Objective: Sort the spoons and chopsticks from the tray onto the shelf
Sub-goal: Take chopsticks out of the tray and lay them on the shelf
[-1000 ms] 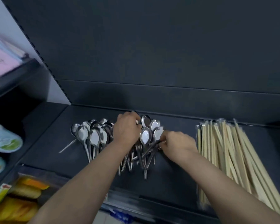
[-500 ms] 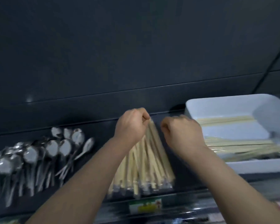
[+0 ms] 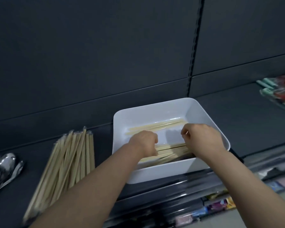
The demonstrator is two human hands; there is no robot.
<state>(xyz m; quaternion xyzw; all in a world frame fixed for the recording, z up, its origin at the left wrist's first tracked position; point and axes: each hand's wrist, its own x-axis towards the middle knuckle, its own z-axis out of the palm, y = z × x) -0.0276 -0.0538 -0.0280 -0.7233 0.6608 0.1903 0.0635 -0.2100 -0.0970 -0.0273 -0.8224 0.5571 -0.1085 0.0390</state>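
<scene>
Both hands moved from shelf pile (image 3: 69, 162) into white tray (image 3: 171, 171). Left hand (image 3: 143, 143): grip curled on near chopsticks (image 3: 173, 151). Right hand (image 3: 202, 139): grip curled, contents cannot tell. Risk: loose bundle fans out, sticks slip off shelf (image 3: 104, 145) edge.

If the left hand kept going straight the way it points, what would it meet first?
Probably the far row of pale wooden chopsticks in the white rectangular tray, just beyond the left hand; depth is unclear, so it might pass over them.
</scene>
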